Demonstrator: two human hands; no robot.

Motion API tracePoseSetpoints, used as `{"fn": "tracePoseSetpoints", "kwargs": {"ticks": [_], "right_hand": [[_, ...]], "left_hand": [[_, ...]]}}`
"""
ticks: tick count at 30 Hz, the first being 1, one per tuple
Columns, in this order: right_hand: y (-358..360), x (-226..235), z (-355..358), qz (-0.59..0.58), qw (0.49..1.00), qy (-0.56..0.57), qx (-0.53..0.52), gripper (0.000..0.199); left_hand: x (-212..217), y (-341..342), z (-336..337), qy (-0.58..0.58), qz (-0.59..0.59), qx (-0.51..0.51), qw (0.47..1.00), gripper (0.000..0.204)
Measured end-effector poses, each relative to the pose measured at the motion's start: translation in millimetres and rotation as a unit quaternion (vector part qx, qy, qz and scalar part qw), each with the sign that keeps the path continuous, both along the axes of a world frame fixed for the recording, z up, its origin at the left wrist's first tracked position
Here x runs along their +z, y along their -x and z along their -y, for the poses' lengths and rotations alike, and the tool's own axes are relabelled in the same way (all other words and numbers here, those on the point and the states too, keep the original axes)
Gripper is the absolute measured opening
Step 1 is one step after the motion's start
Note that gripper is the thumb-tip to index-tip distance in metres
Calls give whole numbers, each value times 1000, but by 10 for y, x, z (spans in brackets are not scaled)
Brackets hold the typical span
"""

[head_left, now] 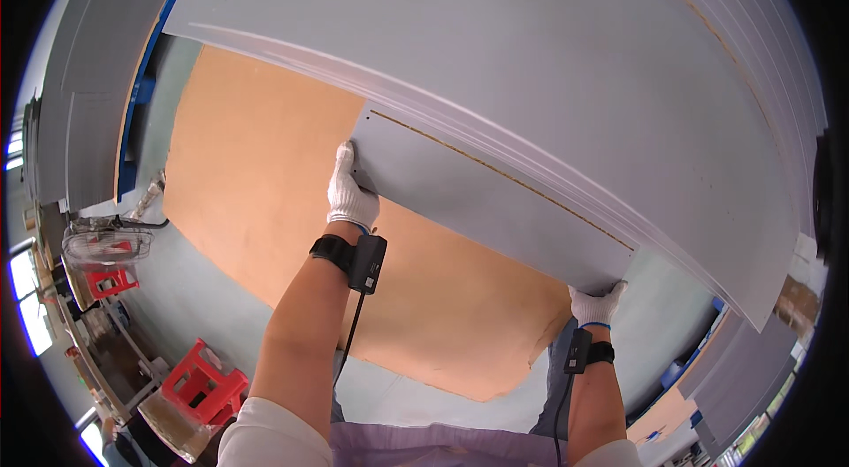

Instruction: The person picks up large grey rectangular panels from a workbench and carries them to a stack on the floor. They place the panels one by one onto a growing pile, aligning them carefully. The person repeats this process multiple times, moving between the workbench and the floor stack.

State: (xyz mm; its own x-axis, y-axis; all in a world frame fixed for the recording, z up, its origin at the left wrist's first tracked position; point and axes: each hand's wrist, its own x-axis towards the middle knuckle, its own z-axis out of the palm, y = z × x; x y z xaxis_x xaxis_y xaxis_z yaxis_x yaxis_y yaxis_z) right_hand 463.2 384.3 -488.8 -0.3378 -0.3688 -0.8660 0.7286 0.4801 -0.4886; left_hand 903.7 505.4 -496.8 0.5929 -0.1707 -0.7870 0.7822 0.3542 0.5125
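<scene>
A long grey panel [486,193] with a thin brown groove near its upper edge hangs in front of me, in front of a big stack of grey sheets [531,51]. My left hand [350,193], in a white glove, grips the panel's left end. My right hand [598,304], also gloved, holds the panel's lower right corner. A black device with a cable is strapped to each wrist.
A large tan board [256,202] lies on the grey floor below the panel. More grey sheets [97,87] are stacked at the left and at the lower right [743,370]. Red plastic stools [205,383] and a fan [104,248] stand at the lower left.
</scene>
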Motion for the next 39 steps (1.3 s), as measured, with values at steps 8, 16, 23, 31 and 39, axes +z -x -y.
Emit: {"fn": "tracePoseSetpoints", "kwargs": {"ticks": [8, 16, 23, 31, 39], "right_hand": [[309, -127, 56, 52, 996, -24, 75, 69], [614, -33, 410, -208, 881, -154, 395, 77], [629, 53, 428, -216, 857, -145, 445, 76], [680, 65, 430, -228, 822, -97, 513, 73], [721, 90, 471, -187, 837, -103, 504, 70]], "left_hand": [[1, -88, -135, -3, -28, -85, 996, 44], [370, -600, -283, -217, 160, -598, 755, 67], [356, -760, -348, -202, 192, -669, 689, 71], [286, -788, -337, -193, 193, -676, 685, 68], [313, -799, -309, -219, 200, -692, 658, 66]]}}
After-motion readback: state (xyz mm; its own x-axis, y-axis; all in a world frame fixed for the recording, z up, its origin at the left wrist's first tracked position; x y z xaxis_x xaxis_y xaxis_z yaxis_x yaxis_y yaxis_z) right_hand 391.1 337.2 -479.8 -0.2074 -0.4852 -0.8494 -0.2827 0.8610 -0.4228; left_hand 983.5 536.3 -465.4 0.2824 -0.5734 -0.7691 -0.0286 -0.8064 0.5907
